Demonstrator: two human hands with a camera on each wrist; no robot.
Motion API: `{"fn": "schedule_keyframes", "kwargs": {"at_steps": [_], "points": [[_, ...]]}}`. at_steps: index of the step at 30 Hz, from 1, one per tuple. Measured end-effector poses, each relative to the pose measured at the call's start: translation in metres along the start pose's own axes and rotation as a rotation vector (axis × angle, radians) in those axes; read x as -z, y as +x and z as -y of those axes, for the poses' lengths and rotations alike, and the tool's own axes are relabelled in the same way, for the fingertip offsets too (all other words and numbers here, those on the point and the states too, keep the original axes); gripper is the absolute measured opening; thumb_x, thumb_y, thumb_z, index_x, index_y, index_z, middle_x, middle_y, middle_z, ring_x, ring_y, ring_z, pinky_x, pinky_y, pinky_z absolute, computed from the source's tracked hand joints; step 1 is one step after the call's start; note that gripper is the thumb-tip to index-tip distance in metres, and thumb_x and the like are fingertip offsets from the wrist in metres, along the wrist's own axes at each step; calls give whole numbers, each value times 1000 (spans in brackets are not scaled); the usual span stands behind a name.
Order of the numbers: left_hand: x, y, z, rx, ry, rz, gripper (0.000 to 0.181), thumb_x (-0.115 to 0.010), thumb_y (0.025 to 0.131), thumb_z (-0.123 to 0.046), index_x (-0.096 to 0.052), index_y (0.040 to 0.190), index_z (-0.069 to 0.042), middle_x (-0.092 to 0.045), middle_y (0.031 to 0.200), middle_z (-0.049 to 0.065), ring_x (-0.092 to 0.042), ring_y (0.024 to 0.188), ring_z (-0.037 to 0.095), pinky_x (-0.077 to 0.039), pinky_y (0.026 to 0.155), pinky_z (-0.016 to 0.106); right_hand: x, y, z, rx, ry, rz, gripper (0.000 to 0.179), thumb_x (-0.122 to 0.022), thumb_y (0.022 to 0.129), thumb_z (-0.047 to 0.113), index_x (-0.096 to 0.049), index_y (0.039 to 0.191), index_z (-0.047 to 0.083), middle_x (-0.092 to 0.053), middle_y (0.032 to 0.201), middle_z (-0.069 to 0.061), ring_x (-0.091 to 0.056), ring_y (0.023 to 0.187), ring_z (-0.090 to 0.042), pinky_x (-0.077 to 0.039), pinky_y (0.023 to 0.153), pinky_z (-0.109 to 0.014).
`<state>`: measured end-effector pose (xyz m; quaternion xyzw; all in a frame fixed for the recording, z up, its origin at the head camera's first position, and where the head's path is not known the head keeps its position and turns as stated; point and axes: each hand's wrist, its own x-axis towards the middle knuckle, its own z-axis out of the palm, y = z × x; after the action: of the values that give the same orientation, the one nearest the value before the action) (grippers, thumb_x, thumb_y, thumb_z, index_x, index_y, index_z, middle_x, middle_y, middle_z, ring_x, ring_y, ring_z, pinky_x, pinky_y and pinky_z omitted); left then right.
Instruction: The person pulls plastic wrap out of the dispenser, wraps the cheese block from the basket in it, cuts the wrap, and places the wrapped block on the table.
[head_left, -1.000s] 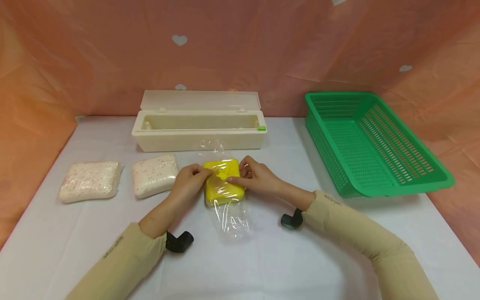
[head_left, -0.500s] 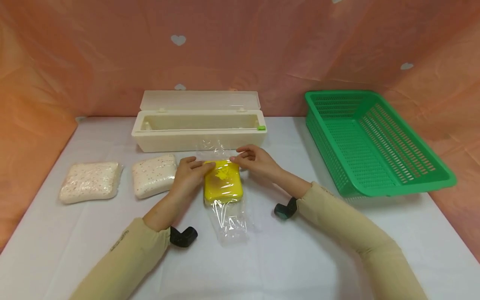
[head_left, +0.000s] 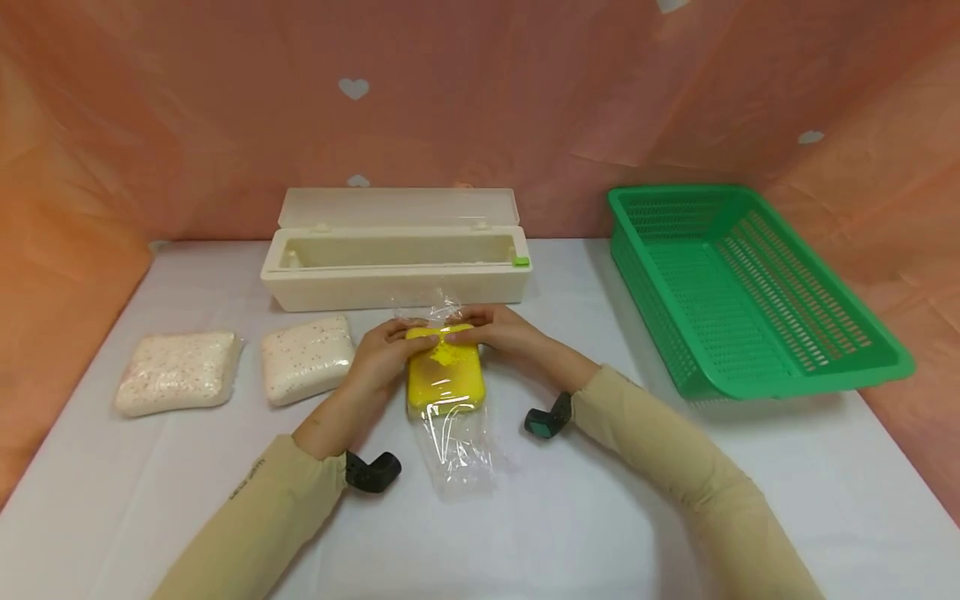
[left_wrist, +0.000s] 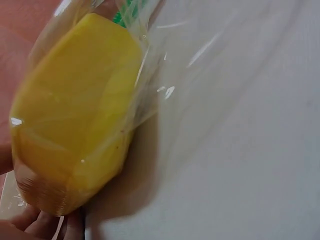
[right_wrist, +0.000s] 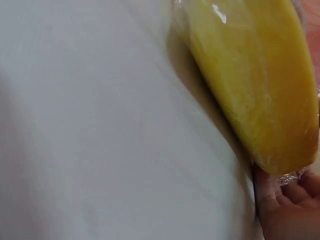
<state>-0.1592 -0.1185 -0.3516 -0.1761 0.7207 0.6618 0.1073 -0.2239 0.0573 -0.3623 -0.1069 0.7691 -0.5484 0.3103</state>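
A yellow block with rounded corners [head_left: 447, 383] lies on the table, covered by clear plastic film [head_left: 456, 454] that spreads out loose at its near and far ends. My left hand [head_left: 382, 350] grips the far left corner, thumb on top and fingers behind the far edge. At the far right corner my right hand [head_left: 504, 331] holds it the same way, its thumb close to the left one. Fingers [left_wrist: 42, 224] show under the block's end in the left wrist view. The right wrist view has fingers [right_wrist: 295, 192] against that end, beside crumpled film.
Behind the block stands a long cream box [head_left: 397, 287] with its lid raised. To the left lie two speckled, film-wrapped white blocks, one farther out [head_left: 178, 372] and one nearer [head_left: 307, 358]. A green mesh basket [head_left: 660, 333] stands at the right on the white-covered table [head_left: 570, 533].
My right hand has moved from the block's right side to its far edge, and both thumbs have come together on top. The film's near end still lies flat on the table.
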Motion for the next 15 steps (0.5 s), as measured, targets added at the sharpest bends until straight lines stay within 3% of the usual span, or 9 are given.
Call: {"fn": "schedule_keyframes", "kwargs": {"at_steps": [4, 9, 12, 15], "points": [[-2, 1, 1, -15, 4, 1, 46, -69, 86, -11, -55, 126, 6, -57, 126, 19, -52, 105, 19, -43, 92, 24, -2, -2, -2, 30, 93, -31, 23, -67, 87, 10, -59, 107, 5, -67, 109, -8, -55, 93, -12, -44, 85, -21], [-2, 1, 2, -27, -11, -16, 44, -68, 87, -8, -56, 127, 6, -55, 131, 20, -51, 109, 20, -44, 94, 25, -6, -2, -7, 98, 205, -40, 16, -65, 87, 4, -56, 99, 7, -67, 92, 2, -56, 84, -9, -45, 77, -19], [-2, 1, 3, -39, -5, -34, 41, -69, 87, -8, -59, 124, 4, -57, 129, 18, -50, 110, 20, -43, 93, 25, -6, -1, -10, 121, 239, -49, 21, -65, 87, 2, -58, 107, 5, -71, 93, 2, -58, 85, -8, -47, 79, -19], [-2, 2, 4, -64, 23, -63, 39, -70, 86, -9, -61, 121, 3, -61, 123, 17, -51, 103, 17, -44, 84, 19, -7, 0, -11, 128, 251, -69, 33, -66, 87, 3, -60, 120, 3, -72, 107, -6, -60, 95, -9, -48, 87, -21]]}}
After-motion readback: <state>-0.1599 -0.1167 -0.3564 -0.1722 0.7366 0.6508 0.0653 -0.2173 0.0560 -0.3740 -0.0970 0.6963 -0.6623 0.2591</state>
